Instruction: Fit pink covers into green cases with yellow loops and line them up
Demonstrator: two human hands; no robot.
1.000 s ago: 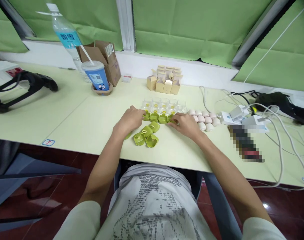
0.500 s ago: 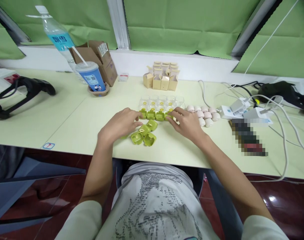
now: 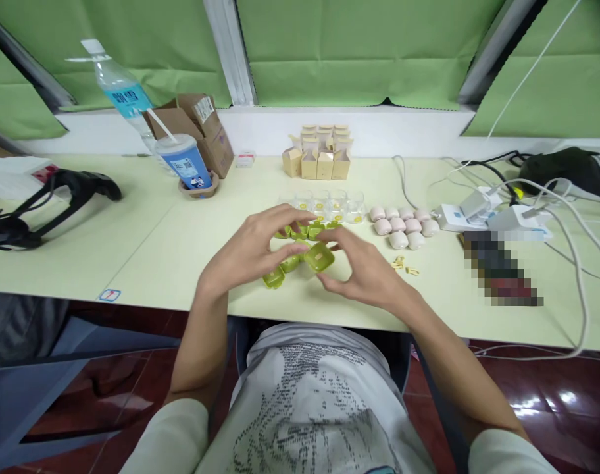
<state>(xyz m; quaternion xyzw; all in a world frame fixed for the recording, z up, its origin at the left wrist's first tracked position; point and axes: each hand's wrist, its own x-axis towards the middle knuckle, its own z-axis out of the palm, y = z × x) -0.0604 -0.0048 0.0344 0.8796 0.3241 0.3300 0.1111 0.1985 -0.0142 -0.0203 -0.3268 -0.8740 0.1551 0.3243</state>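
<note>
A small olive-green square cup (image 3: 320,257) is tilted up above the table between my hands, its hollow side facing me. My left hand (image 3: 250,247) has its thumb at the cup's left corner, and its index finger reaches out over the row behind. Around the cup's right side curl the fingers and thumb of my right hand (image 3: 366,266). More green cups (image 3: 274,278) lie below my left hand, partly covered by it. Behind the hands stands a row of green cups (image 3: 315,230), with clear plastic cups (image 3: 337,205) bearing yellow marks at their back.
Pale pink rounded pieces (image 3: 397,226) sit in rows to the right, with small yellow clips (image 3: 412,270) nearer me. Small open cardboard boxes (image 3: 324,163) stand by the wall. Right are a power strip (image 3: 458,219) and cables; left, a blue drink cup (image 3: 186,164) and bottle (image 3: 127,92).
Both hands have come up off the cups and closer together, with a green cup lifted between them. Yellow clips by my right forearm now show.
</note>
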